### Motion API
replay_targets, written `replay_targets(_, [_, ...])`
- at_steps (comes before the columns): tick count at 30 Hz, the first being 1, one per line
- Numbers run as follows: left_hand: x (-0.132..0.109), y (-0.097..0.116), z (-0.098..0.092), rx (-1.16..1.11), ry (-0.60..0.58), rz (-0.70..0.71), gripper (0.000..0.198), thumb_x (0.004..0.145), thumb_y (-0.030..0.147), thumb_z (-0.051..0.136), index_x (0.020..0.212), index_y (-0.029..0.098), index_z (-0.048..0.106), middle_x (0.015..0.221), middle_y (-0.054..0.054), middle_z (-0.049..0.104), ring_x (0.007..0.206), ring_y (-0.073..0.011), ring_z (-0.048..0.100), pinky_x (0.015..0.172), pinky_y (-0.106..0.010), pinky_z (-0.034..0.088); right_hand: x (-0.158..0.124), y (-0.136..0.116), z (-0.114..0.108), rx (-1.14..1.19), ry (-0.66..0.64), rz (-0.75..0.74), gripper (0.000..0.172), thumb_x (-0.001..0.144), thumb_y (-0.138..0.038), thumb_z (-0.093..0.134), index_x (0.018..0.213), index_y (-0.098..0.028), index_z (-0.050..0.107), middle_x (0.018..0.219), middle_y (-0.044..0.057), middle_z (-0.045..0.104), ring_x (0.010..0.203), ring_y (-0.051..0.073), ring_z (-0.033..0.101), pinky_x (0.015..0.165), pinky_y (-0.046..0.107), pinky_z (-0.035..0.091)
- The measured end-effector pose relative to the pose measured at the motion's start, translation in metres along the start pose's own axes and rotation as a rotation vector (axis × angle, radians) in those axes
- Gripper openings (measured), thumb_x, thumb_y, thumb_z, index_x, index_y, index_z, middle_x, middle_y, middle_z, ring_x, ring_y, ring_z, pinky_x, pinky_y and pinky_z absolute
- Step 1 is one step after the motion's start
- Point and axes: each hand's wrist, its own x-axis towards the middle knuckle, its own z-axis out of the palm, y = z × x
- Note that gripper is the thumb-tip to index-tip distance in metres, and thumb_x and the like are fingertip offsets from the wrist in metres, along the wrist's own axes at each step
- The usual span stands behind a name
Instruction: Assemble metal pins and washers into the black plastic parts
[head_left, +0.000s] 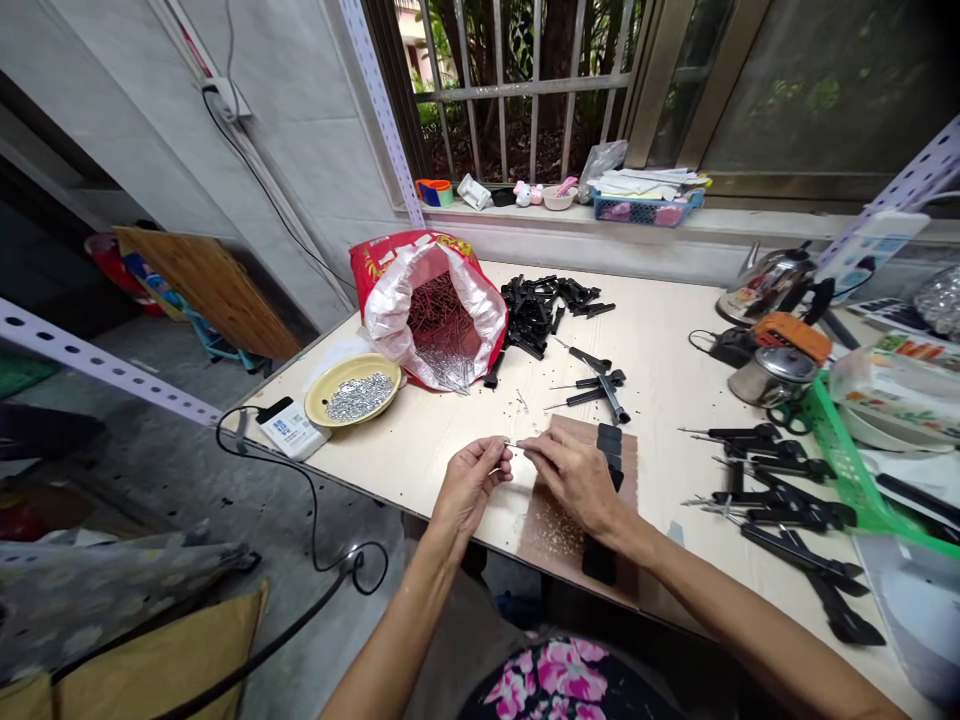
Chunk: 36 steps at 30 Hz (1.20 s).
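Both hands meet over the pale table (427, 455), near its front edge: L hand (474, 482) pinches a thin rod (513, 445) btwn thumb & fingers, R hand (581, 478) has its fingertips closed on the other end, the two hands almost touching, so the rod's at clock centre w/ the window (532, 90) at 12. Just below R hand, btwn 4 & 5, a brown board (547, 515) w/ pale crumbs, plus black flat pieces (610, 440) along its right side. Swing to 11: a red bag (375, 265), tipped open toward the hands, packed w/ thin rods, dark ones deeper in, shiny ones at the mouth. Btwn 9 & 10, a yellow bowl (315, 405) of small silvery bits; beyond it at 9, a white box (292, 432) w/ a cable. Up at 12, a heap of black parts (532, 315) right beside the bag; at 2, a few black handles (592, 396) w/ thin tips, a grey metal tool (618, 405) among them. Over at 3, well apart, more black handles in a loose row, next to a green basket (844, 455)
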Motion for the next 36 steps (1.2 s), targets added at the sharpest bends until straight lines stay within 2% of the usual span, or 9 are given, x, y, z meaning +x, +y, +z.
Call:
replay_targets(5, [-0.002,-0.002,0.003,0.199,0.049,0.127,0.023,0.071,0.031,0.072,0.083,0.011,0.068,0.07,-0.003,0.064,0.058,-0.0084,0.056,0.059,-0.022,0.048,-0.004,-0.001,-0.003,-0.187,0.023,-0.033,0.023,0.095,-0.029,0.042,0.104,-0.025,0.064,0.084,0.002,0.06,0.07,0.012,0.057,0.058,0.023,0.035])
replay_targets(9, [-0.005,-0.001,0.004,0.307,0.058,0.15,0.028,0.073,0.032,0.07,0.091,0.011,0.069,0.074,-0.004,0.067,0.06,-0.0101,0.058,0.062,-0.024,0.05,-0.006,-0.002,-0.002,-0.3,0.056,-0.055,0.022,0.094,-0.028,0.044,0.099,-0.024,0.065,0.083,0.002,0.062,0.069,0.012,0.056,0.057,0.025,0.031])
replay_targets(15, [-0.005,-0.003,0.007,0.405,0.087,0.218,0.025,0.072,0.034,0.069,0.085,0.013,0.07,0.072,-0.003,0.067,0.061,-0.0119,0.06,0.061,-0.025,0.049,-0.012,-0.002,0.001,-0.374,0.087,-0.081,0.019,0.094,-0.023,0.045,0.098,-0.023,0.063,0.082,0.003,0.062,0.072,0.014,0.055,0.061,0.026,0.031])
replay_targets(21, [-0.007,-0.002,0.009,0.528,0.065,0.235,0.025,0.072,0.035,0.068,0.084,0.013,0.071,0.068,-0.003,0.067,0.059,-0.0128,0.06,0.06,-0.024,0.048,-0.014,0.001,-0.004,-0.345,0.07,-0.105,0.023,0.095,-0.026,0.042,0.091,-0.02,0.064,0.079,0.006,0.064,0.074,0.016,0.056,0.064,0.027,0.034])
replay_targets(26, [-0.006,0.0,0.011,0.559,0.041,0.23,0.024,0.072,0.036,0.068,0.082,0.014,0.072,0.062,-0.002,0.066,0.057,-0.0124,0.059,0.059,-0.023,0.048,-0.015,0.003,-0.007,-0.199,0.04,-0.046,0.024,0.096,-0.029,0.04,0.097,-0.02,0.062,0.084,0.005,0.066,0.074,0.015,0.059,0.064,0.024,0.037])
replay_targets(31, [-0.007,0.0,0.014,0.577,0.033,0.219,0.025,0.072,0.036,0.068,0.082,0.014,0.072,0.062,-0.002,0.066,0.058,-0.0122,0.059,0.06,-0.023,0.048,-0.014,0.003,-0.009,-0.23,0.019,0.008,0.028,0.096,-0.032,0.039,0.091,-0.02,0.064,0.082,0.005,0.062,0.068,0.014,0.058,0.059,0.024,0.037])
replay_targets(36, [-0.008,0.0,0.016,0.589,0.024,0.214,0.026,0.072,0.036,0.068,0.083,0.013,0.072,0.063,-0.003,0.066,0.058,-0.0125,0.059,0.061,-0.023,0.048,-0.015,0.006,-0.01,-0.098,-0.019,-0.012,0.021,0.093,-0.028,0.044,0.102,-0.019,0.06,0.092,0.006,0.059,0.077,0.015,0.058,0.062,0.024,0.042])
